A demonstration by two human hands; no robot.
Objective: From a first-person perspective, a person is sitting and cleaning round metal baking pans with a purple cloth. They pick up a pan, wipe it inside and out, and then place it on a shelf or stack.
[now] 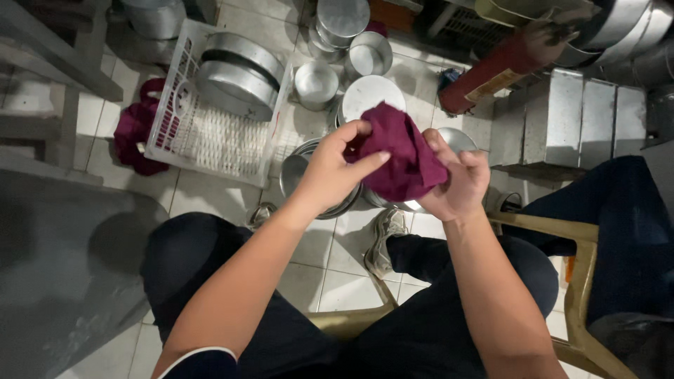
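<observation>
Both my hands hold a dark maroon cloth [401,154] in front of me, above my knees. My left hand [330,172] pinches its left edge between thumb and fingers. My right hand [460,184] grips the bunched right side from below. Under the cloth, on the tiled floor, stand round metal pots [302,168] and a shiny lid [456,137], partly hidden by my hands.
A white plastic crate [210,133] with stacked metal pans [239,74] lies on the floor at the left, another maroon cloth [133,137] beside it. More steel pots [344,42] stand behind. Metal boxes [569,116] and a red cylinder [491,74] are at the right. I sit on a tan plastic chair [583,281].
</observation>
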